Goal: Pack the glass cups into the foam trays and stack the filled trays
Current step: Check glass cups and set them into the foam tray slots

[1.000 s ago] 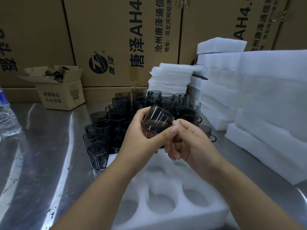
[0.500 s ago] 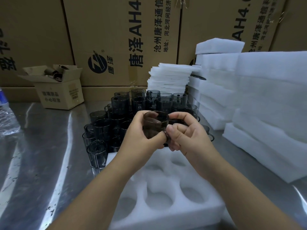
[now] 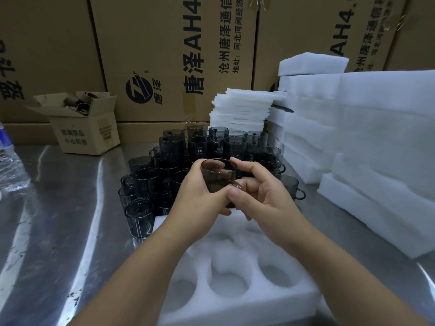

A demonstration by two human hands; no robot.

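Head view. The left hand [image 3: 195, 196] has its grip wrapped round a smoky glass cup [image 3: 219, 176], thumb across the near wall and fingers behind it. The right hand [image 3: 261, 196] meets the cup from the other side: its forefinger lies over the far right of the rim, its thumb presses at the cup's small handle, and the other fingers are curled underneath. Both grips are therefore clamped on the same cup, which is held upright, mouth up, in the air above the far edge of the foam tray [image 3: 247, 300].

That tray lies on the steel bench [image 3: 58, 220] just below the forearms, white, with round pockets opening upward. Behind the hands a dense cluster of glass cups [image 3: 169, 147] stands on the bench, some stacked in a second layer, and the hands hide its middle. To the right rise thick stacked foam trays [image 3: 388, 161], with a pile of thin foam sheets [image 3: 242, 109] further back. A small open cardboard box [image 3: 87, 132] sits at the back left, a plastic water bottle [image 3: 9, 165] at the left edge, and large printed cartons [image 3: 164, 55] form the backdrop.

The held cup is dark-tinted and see-through, with a plain round rim.
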